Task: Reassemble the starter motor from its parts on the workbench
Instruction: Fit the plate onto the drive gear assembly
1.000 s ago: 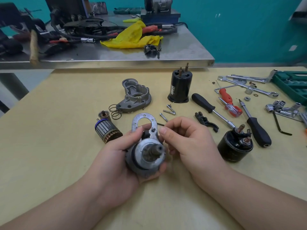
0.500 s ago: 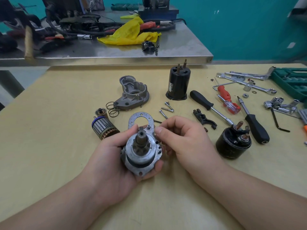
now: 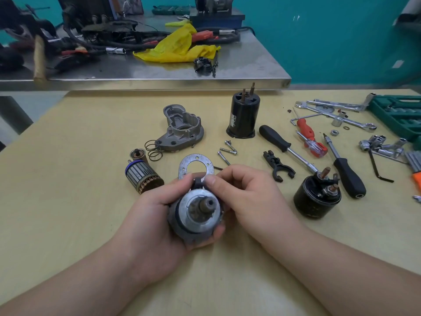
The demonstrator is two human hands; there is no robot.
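My left hand [image 3: 157, 215] grips a round grey drive assembly [image 3: 197, 213], its pinion shaft pointing at me. My right hand [image 3: 246, 195] pinches a black piece at the assembly's top edge. Behind the hands a flat metal plate [image 3: 196, 165] lies on the bench. The armature [image 3: 142, 176] lies to the left, the grey nose housing [image 3: 182, 131] with wire rings [image 3: 153, 150] behind it. A black motor casing [image 3: 243, 119] stands upright at the back. The black solenoid [image 3: 316, 197] sits to the right, a black fork lever [image 3: 278, 167] and three bolts [image 3: 227, 151] between.
Screwdrivers [image 3: 284, 144], a red screwdriver [image 3: 311, 137], spanners [image 3: 335, 112], sockets [image 3: 382, 144] and a hex key [image 3: 378, 167] lie at the right, beside a green socket case [image 3: 401, 115]. A steel table [image 3: 159, 76] with cables and a yellow cloth [image 3: 180, 46] stands behind.
The drive assembly has tilted in my left hand so the shaft end now faces me. My right thumb has shifted onto the black piece at its top.
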